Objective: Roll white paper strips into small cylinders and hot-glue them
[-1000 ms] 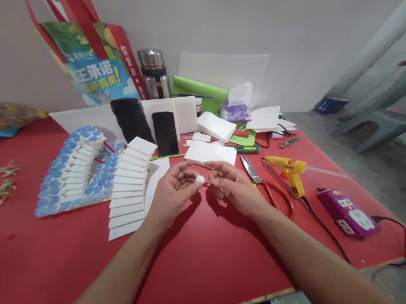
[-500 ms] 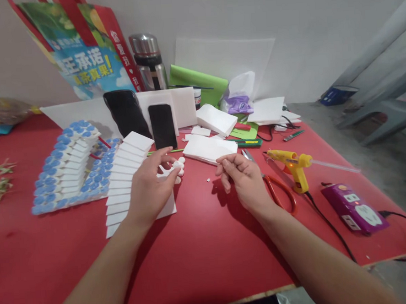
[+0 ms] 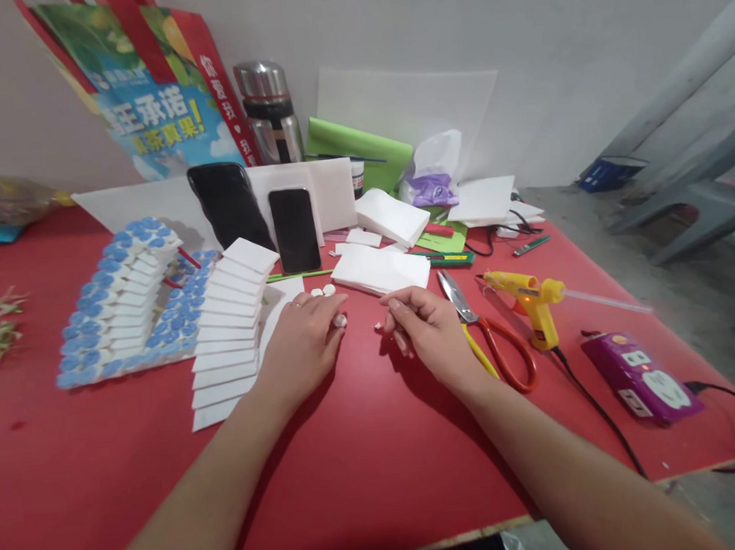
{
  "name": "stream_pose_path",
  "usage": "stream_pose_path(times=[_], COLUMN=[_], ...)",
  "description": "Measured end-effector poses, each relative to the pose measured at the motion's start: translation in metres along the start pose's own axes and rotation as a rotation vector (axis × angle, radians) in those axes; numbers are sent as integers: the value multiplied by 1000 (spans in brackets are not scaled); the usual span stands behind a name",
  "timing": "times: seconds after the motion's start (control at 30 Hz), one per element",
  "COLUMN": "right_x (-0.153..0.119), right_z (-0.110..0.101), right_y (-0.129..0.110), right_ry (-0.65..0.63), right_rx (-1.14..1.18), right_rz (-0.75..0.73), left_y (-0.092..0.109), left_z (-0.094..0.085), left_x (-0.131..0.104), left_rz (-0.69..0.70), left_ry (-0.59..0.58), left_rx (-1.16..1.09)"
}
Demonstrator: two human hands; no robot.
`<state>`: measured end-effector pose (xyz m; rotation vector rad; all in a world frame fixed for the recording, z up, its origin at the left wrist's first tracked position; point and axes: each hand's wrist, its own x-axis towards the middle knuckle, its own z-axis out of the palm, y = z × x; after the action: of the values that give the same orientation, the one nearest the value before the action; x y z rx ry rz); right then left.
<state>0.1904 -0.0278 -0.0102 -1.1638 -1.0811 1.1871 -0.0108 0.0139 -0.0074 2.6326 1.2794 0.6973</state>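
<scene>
My left hand (image 3: 303, 341) is closed, thumb and forefinger pinching a small white roll (image 3: 340, 320) whose round end faces right. Just beyond its knuckles, several more white rolls (image 3: 324, 291) peek out, partly hidden by the hand. A white sheet (image 3: 289, 290) lies partly beneath this hand, beside a stepped row of white cards (image 3: 230, 346). Across a small gap, my right hand (image 3: 425, 325) hovers low over the red table with its fingers curled and thumb against forefinger. Whatever those fingertips hold, if anything, cannot be made out. A tiny white scrap (image 3: 378, 327) lies at their tips.
Red-handled scissors (image 3: 509, 353), a yellow glue gun (image 3: 534, 298) and a purple power socket (image 3: 644, 378) lie to the right. White paper stacks (image 3: 379, 268), a green cutter (image 3: 450, 259) and a propped phone (image 3: 295, 230) stand behind. A blue-and-white stepped model (image 3: 97, 325) is at left.
My left hand has lowered and turned palm-down, and now pinches one roll, with other rolls beyond it on the table side. My right hand has dropped slightly, uncovering more of the scissors.
</scene>
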Motion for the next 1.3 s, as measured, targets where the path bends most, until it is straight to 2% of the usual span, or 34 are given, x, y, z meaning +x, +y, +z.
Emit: stream_pose_path(times=[0.13,0.27,0.33,0.4,0.5,0.57,0.63,0.7,0.8,0.9,1.0,1.1,1.3], right_x=[0,0,0,-2,-5,-8,-9,-10,-9,-9,-10,-13,-16], right_z=[0,-1,-1,-1,-1,1,2,4,6,7,7,5,3], right_y=[2,0,-2,-4,-7,-8,-7,-7,-7,-8,-9,-7,-2], right_ry=[4,28,38,41,65,67,52,43,100,159,127,127,130], right_rx=[-25,-44,-48,-56,-110,-164,-215,-241,-222,-164,-109,-143,-429], right_rz=[-6,-1,-6,-28,-158,-259,-288,-248,-163,-75,-16,-96,-388], left_y=[-1,2,6,10,16,20,24,29,36,41,45,48,48], left_z=[-2,-5,-10,-18,-26,-25,-19,-11,-2,1,1,1,0], left_x=[-1,-1,1,3,6,7,6,4,0,-2,-4,-5,-8], left_rz=[-59,-254,-403,-539,-652,-707,-764,-815,-819,-801,-757,-719,-666], left_ry=[-12,71,121,139,24,-83,-193,-284,-374,-361,-338,-347,-382], left_rx=[-111,-368,-640,-1086,-1641,-1895,-2060,-2157,-2233,-2263,-2251,-2244,-2165])
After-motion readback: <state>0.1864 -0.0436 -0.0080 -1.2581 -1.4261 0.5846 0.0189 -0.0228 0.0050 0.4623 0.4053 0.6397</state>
